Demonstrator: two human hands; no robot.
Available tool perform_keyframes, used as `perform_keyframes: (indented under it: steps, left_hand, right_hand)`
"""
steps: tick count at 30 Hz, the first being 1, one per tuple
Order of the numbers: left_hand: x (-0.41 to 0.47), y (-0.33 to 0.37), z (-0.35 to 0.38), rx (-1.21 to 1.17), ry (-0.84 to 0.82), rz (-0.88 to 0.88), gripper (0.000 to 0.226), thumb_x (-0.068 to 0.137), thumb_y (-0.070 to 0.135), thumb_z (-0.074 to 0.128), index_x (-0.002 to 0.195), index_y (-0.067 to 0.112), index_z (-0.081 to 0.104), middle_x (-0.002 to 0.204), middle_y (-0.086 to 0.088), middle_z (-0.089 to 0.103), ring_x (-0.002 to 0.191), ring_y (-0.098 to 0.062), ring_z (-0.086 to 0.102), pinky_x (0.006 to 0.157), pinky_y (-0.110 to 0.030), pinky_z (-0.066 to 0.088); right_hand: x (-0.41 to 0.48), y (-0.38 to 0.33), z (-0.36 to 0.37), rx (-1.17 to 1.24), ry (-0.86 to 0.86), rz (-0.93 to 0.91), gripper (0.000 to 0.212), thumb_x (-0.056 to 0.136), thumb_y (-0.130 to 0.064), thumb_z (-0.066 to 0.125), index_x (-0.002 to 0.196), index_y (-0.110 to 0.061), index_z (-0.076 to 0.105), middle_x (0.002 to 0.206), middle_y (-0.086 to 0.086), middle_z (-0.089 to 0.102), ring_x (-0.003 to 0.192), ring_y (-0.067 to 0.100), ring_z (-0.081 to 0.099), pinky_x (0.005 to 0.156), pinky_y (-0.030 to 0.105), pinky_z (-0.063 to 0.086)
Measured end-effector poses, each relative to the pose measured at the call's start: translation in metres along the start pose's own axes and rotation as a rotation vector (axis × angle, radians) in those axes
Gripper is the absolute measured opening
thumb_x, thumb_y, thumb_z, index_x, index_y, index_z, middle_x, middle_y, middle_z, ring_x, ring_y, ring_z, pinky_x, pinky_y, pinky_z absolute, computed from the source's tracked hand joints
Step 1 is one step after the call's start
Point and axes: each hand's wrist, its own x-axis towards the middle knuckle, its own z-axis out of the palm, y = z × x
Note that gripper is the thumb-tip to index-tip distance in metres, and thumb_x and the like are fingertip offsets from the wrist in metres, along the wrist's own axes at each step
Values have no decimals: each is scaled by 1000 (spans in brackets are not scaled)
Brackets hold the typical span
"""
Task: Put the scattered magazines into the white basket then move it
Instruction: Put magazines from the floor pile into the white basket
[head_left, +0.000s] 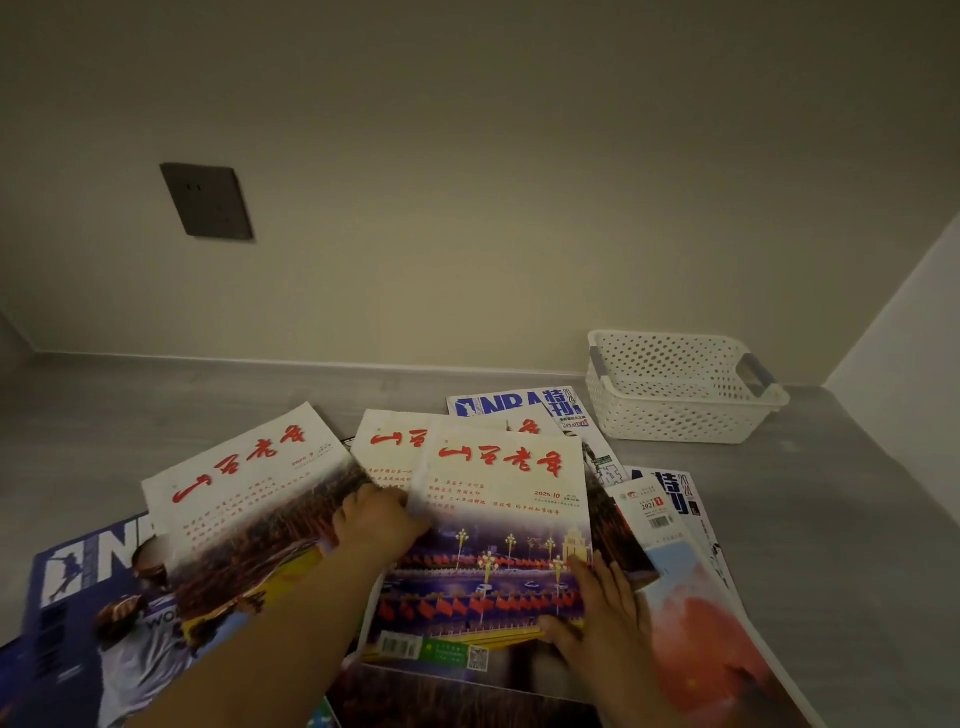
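Note:
Several magazines lie scattered and overlapping on the grey floor (831, 519). On top in the middle is a white magazine with red characters and a night street photo (504, 519). My left hand (376, 522) pinches its left edge, thumb over the page. My right hand (597, 618) lies flat, fingers spread, on its lower right corner. A similar magazine (249, 493) lies to the left over a blue NBA magazine (98, 597). Another NBA magazine (514, 408) lies behind. The white perforated basket (675, 415) stands empty at the back right, apart from both hands.
More magazines (696, 597) fan out at the right under my right hand. A wall with a dark socket plate (208, 200) rises behind the pile. A second wall (909, 332) closes the corner right of the basket.

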Motion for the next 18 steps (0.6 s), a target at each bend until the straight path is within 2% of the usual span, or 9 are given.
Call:
perform_keyframes:
  steps: [2, 4, 6, 8, 9, 10, 13, 16, 18]
  left_hand:
    - [3, 6, -6, -24, 56, -8, 52, 77, 43, 59, 121, 17, 49, 131, -14, 45, 127, -35, 34, 111, -48, 21]
    - [0, 15, -11, -139, 42, 75, 34, 81, 26, 58, 111, 14, 52, 119, -12, 54, 118, -32, 46, 104, -46, 34]
    - [-9, 27, -14, -339, -38, 216, 16, 84, 11, 53, 96, 13, 44, 104, -8, 54, 100, -27, 55, 77, -33, 51]
    - [-18, 38, -19, -418, -4, 336, 18, 86, 5, 47, 84, 19, 35, 96, -7, 51, 80, -20, 54, 54, -19, 44]
    - [-23, 42, -24, -457, 40, 378, 23, 87, 3, 45, 78, 21, 33, 93, -7, 52, 70, -17, 51, 48, -17, 39]
    - [-28, 46, -29, -515, 81, 409, 29, 87, 1, 43, 72, 24, 31, 91, -8, 53, 63, -13, 48, 44, -15, 37]
    - [-49, 58, -47, -702, 134, 484, 32, 87, 1, 45, 71, 25, 33, 87, -4, 57, 63, -10, 52, 45, -10, 40]
    - [-71, 75, -67, -842, 207, 544, 28, 87, 3, 48, 74, 26, 37, 76, 4, 58, 67, -12, 55, 58, -21, 46]
    - [-83, 90, -78, -918, 246, 574, 26, 87, 7, 49, 75, 28, 39, 75, 10, 60, 66, -7, 60, 58, -24, 50]
  right_hand:
    - [0, 1, -1, 5, 3, 3, 74, 84, -55, 44, 141, -32, 2, 155, -4, -7, 142, 17, -9, 116, 40, -1]
    - [-2, 1, -1, 25, 17, 4, 75, 83, -53, 47, 142, -31, 5, 155, -5, -2, 143, 15, -6, 116, 38, -1]
    - [-3, 2, -2, 82, 46, 5, 77, 81, -48, 55, 141, -28, 11, 154, -4, 9, 143, 16, 2, 116, 38, 3]
    - [-5, 0, -8, 269, 101, -25, 73, 75, -37, 67, 136, -25, 27, 143, -1, 37, 136, 22, 27, 114, 40, 21]
    - [-5, 0, -11, 412, 126, -43, 68, 73, -26, 71, 130, -29, 34, 128, -5, 52, 125, 22, 43, 108, 41, 34]
    - [-6, -2, -16, 564, 138, -33, 66, 73, -15, 71, 127, -31, 37, 114, -11, 58, 113, 20, 53, 99, 41, 44]
    - [1, -3, -34, 897, 125, 61, 66, 78, -1, 63, 134, -19, 32, 108, -5, 57, 104, 18, 56, 83, 38, 53]
    - [17, -1, -56, 848, 200, 40, 47, 79, -15, 66, 119, -22, 43, 95, -11, 57, 103, 17, 55, 93, 41, 47]
    - [23, 0, -76, 904, 178, -6, 40, 81, -17, 64, 115, -25, 46, 98, -12, 56, 102, 12, 51, 91, 32, 44]
